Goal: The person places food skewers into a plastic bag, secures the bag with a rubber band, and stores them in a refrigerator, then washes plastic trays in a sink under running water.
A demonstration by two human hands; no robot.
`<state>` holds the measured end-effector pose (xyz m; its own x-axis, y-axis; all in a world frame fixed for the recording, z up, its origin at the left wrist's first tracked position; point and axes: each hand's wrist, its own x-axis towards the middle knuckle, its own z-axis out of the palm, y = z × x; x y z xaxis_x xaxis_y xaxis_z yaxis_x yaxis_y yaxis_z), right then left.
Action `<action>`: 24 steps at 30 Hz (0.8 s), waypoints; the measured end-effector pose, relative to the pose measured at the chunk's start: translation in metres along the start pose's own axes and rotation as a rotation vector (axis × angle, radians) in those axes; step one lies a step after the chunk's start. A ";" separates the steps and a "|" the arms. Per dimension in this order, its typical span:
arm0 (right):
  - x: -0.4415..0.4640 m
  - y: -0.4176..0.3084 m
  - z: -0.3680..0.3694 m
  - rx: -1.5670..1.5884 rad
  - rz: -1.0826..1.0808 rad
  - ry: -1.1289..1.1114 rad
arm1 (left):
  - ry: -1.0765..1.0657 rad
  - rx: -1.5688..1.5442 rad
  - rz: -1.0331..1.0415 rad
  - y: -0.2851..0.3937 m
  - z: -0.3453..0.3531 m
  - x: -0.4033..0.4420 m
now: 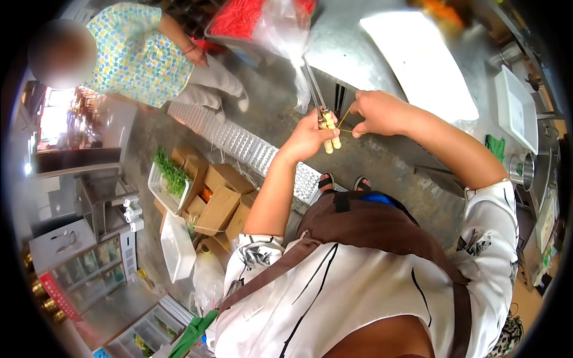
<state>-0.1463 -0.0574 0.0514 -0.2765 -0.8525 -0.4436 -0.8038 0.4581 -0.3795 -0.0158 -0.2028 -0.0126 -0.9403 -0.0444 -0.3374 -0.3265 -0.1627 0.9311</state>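
Observation:
My left hand is wrapped round the yellowish handles of a long metal tool. Its thin metal shafts run up to a clear plastic bag at the far end. A thin yellow band stretches from the handles to my right hand, whose fingers pinch it. What sits inside the bag is too unclear to name.
A red container and a metal table with a white board lie ahead. Cardboard boxes and a basket of greens stand on the left floor. Another person stands at the upper left.

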 end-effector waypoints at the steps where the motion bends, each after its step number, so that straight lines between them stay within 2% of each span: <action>1: 0.001 0.001 0.001 -0.003 0.001 0.003 | 0.032 0.021 0.017 0.003 0.003 0.000; 3: 0.004 0.007 0.008 0.278 0.009 0.070 | 0.098 0.058 0.132 0.002 0.009 0.003; 4: 0.004 0.007 0.011 0.274 0.007 0.073 | 0.099 0.058 0.137 -0.003 0.011 0.008; 6: -0.001 0.003 0.021 0.381 0.046 0.225 | 0.182 -0.230 0.369 -0.010 0.013 0.018; 8: -0.003 -0.003 0.031 0.450 0.081 0.285 | 0.187 -0.307 0.386 0.001 0.023 0.018; 10: 0.000 -0.008 0.047 0.589 0.107 0.619 | 0.141 -0.693 0.527 0.004 0.033 0.020; 12: 0.004 -0.014 0.058 0.642 0.140 0.656 | 0.123 -0.756 0.540 0.002 0.035 0.022; 14: 0.007 -0.023 0.067 0.947 0.049 0.755 | 0.124 -0.949 0.494 0.003 0.037 0.018; 16: 0.003 -0.019 0.071 0.904 0.051 0.744 | 0.125 -0.933 0.491 0.005 0.038 0.012; 18: 0.008 0.001 0.084 0.806 -0.264 0.810 | 0.068 -1.020 0.475 0.004 0.035 0.007; 19: 0.006 0.003 0.083 0.910 -0.304 0.798 | 0.089 -1.014 0.442 0.006 0.035 0.003; 20: 0.003 0.005 0.080 0.911 -0.305 0.797 | 0.091 -1.013 0.442 0.003 0.034 0.000; 22: -0.004 0.008 0.068 0.953 -0.319 0.619 | -0.002 -1.105 0.324 -0.004 0.031 -0.004; 24: -0.010 0.012 0.057 1.151 -0.309 0.546 | -0.002 -1.112 0.322 -0.005 0.031 -0.009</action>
<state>-0.1233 -0.0289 0.0054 -0.5580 -0.8271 0.0672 -0.0397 -0.0542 -0.9977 -0.0086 -0.1709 -0.0098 -0.9651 -0.2399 -0.1052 0.1923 -0.9216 0.3371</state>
